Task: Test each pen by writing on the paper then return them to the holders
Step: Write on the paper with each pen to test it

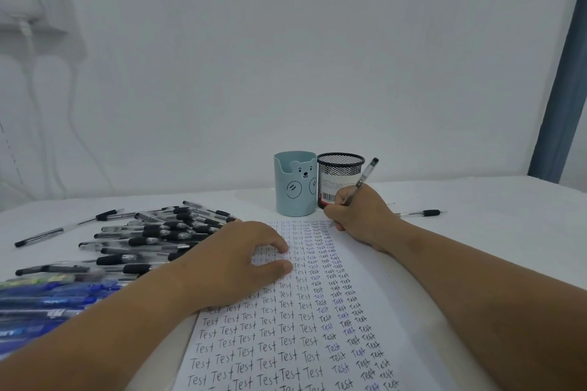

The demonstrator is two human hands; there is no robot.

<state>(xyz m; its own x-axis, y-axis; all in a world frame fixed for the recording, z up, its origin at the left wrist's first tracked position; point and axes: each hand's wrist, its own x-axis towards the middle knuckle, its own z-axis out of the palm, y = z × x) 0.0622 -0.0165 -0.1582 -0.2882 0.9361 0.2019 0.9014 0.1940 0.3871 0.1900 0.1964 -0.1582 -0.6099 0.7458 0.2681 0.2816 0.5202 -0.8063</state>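
Writing is the step in hand: the right hand (359,219) has its grip closed around a clear-barrelled pen (362,182), fingers pinched low on the shaft, with the tip down at the far right corner of the paper (390,289), at the head of the last column of "Test" words. The left hand (241,260) lies flat on the sheet with fingers relaxed and spread, holding nothing, only pressing the page down. To do this well, I judge the left hand should keep that pressure near the writing spot so the sheet does not creep, and the pen should make one short word in the bare strip at the right margin, since the rest of the page is nearly full. A firm, even stroke would show whether the ink flows. The blue bear holder (295,187) and the black mesh holder (340,174) stand touching each other just beyond the paper's far edge, near the writing hand, and both look empty from here. A large heap of pens (152,238) lies on the table (508,232) to the left, with blue pens (47,295) nearer the viewer, and a single pen (419,213) lies to the right.
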